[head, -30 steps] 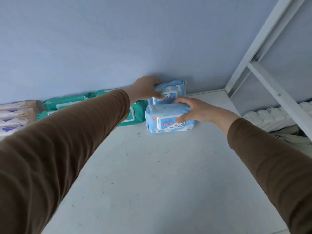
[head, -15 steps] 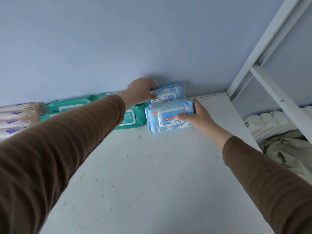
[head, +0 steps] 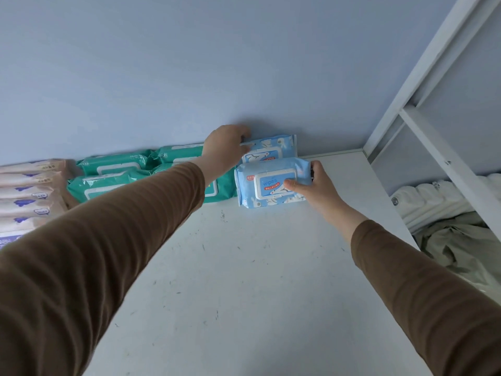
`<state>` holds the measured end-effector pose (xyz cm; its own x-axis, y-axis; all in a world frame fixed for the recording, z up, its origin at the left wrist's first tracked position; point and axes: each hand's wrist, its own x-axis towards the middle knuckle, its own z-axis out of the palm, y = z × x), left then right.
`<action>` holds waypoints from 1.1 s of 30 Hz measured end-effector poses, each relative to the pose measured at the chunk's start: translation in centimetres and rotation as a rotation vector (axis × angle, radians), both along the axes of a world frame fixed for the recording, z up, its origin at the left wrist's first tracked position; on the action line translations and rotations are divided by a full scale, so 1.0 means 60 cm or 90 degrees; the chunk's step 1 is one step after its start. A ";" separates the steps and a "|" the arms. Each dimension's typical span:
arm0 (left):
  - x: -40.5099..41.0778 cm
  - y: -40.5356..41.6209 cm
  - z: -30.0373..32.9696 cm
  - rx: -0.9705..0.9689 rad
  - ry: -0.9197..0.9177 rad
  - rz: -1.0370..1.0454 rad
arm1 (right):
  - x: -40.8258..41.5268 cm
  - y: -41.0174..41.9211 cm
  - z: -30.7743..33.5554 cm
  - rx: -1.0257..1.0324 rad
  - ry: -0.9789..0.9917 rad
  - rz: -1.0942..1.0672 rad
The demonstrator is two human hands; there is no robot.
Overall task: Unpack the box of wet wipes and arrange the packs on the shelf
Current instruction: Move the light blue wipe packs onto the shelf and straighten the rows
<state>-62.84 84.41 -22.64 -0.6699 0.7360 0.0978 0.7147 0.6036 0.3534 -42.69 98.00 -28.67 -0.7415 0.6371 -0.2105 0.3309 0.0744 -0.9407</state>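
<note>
Two light-blue wet wipe packs stand at the back of the white shelf [head: 244, 267]. My right hand [head: 318, 189] grips the front blue pack [head: 267, 185] by its right end, thumb on the white lid. My left hand [head: 225, 153] holds the left end of the rear blue pack [head: 273, 149], which leans against the blue wall. Both packs touch the green packs [head: 113, 169] on their left. Both arms wear brown sleeves.
Pinkish-beige wipe packs [head: 29, 194] are stacked at the far left. A white shelf frame post [head: 423, 77] and crossbar rise at the right. Beyond it lie a white ridged roll [head: 428, 199] and crumpled pale cloth [head: 461, 245].
My right hand slid from the top of the front blue pack to its right end and tipped the pack more upright, against the rear one. My left hand stayed on the rear pack.
</note>
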 end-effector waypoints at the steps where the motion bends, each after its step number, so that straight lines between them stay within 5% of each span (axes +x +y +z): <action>1: 0.005 -0.007 0.002 0.018 0.008 -0.001 | 0.001 0.001 0.006 0.010 -0.007 0.008; 9: 0.064 -0.113 -0.002 0.039 0.092 -0.077 | 0.003 -0.014 0.044 0.634 -0.050 0.148; 13: 0.077 -0.216 -0.043 -0.042 0.151 -0.056 | -0.018 -0.048 0.051 0.772 -0.126 0.261; 18: 0.004 -0.245 -0.071 -0.196 0.209 0.025 | -0.053 -0.053 0.056 0.798 -0.284 0.366; 27: -0.020 -0.232 -0.061 -0.301 0.193 -0.005 | -0.071 -0.066 0.052 0.775 -0.356 0.326; 30: 0.009 -0.250 -0.037 -0.218 0.187 -0.013 | -0.073 -0.098 0.066 0.741 -0.375 0.285; 33: 0.034 -0.336 -0.026 -0.120 0.185 -0.032 | -0.091 -0.182 0.081 0.747 -0.268 0.301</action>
<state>-60.80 64.22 -24.17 -0.5968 0.7905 0.1374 0.7994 0.6006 0.0166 -48.13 87.08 -23.79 -0.9542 0.2986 0.0159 0.2967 0.9521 -0.0732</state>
